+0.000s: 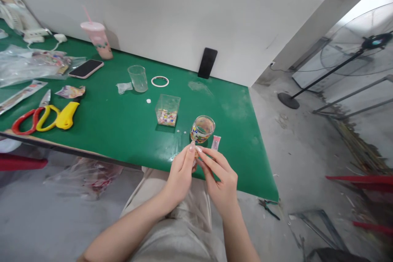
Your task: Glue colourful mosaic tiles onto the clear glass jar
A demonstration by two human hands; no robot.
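Observation:
My left hand [181, 166] and my right hand [220, 172] meet over the front edge of the green table. Both are closed, fingertips pinched around something small and brownish-white that they mostly hide; I cannot make out what it is. Just beyond my fingertips stands a glass cup [203, 128] with colourful mosaic pieces on its outside. A small clear tube with a pink end [216, 142] lies right of the cup. To the left is a clear square container [167, 110] holding many coloured pieces, with a tiny white star [185, 132] lying nearby.
Farther back stand a clear glass [138, 79], a white ring [160, 81] and a black phone [208, 62] leaning on the wall. At left are red-and-yellow scissors [36, 118], a yellow-handled cutter [68, 115], another phone [86, 68] and a pink tumbler [97, 41]. Pliers [269, 208] sit beyond the table's corner.

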